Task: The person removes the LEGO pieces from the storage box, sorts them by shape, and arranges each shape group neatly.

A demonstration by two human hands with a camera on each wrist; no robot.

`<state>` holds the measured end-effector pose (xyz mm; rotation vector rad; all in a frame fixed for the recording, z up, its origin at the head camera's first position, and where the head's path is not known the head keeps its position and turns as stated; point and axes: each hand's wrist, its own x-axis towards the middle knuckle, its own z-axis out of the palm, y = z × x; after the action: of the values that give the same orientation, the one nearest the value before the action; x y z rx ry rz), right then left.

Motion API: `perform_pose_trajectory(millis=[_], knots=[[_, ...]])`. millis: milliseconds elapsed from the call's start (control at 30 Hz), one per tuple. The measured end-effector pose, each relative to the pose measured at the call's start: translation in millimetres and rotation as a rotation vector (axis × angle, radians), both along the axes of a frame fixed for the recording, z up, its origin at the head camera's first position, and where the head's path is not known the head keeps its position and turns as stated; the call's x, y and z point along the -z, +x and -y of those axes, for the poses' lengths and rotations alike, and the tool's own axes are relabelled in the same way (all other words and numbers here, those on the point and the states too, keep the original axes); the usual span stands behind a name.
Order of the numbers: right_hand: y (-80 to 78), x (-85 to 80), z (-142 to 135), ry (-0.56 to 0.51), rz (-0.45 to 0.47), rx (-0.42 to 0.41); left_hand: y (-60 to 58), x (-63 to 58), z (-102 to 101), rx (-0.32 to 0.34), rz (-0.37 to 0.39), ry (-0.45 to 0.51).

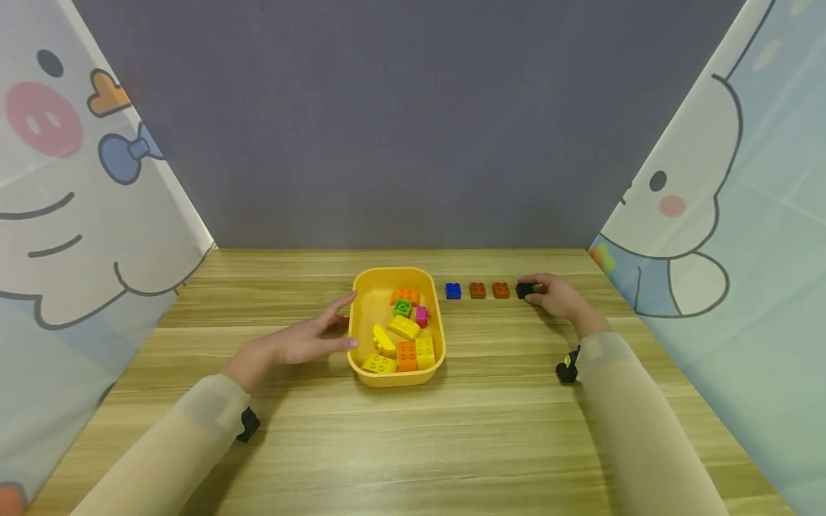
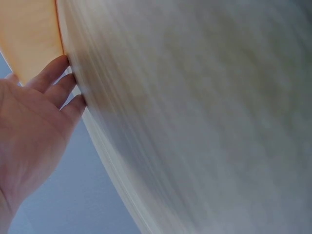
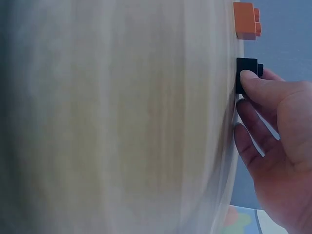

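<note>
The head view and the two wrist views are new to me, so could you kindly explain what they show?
There is no machine here, only a person's bare left hand and right hand. The widest picture is taken from the head, looking forward and down; the other two are taken from the wrists, each watching its own hand. On the wooden table sits a yellow tray of yellow, orange, green and pink blocks. To its right runs a row: a blue block, two orange-brown blocks and a black block. The right hand pinches the black block; the left, fingers spread, is at the tray's left side.
</note>
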<state>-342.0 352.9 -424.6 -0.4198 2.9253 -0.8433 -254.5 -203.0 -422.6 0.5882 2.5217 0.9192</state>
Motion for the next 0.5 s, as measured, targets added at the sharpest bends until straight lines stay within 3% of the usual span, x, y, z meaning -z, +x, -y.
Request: perform_pose_trajectory(millis=[500], knots=[[-8.8,6.8,-2.3,-0.013,0.007,-0.024,-0.9,1.0,-1.5,-0.007,-0.002,-0.004]])
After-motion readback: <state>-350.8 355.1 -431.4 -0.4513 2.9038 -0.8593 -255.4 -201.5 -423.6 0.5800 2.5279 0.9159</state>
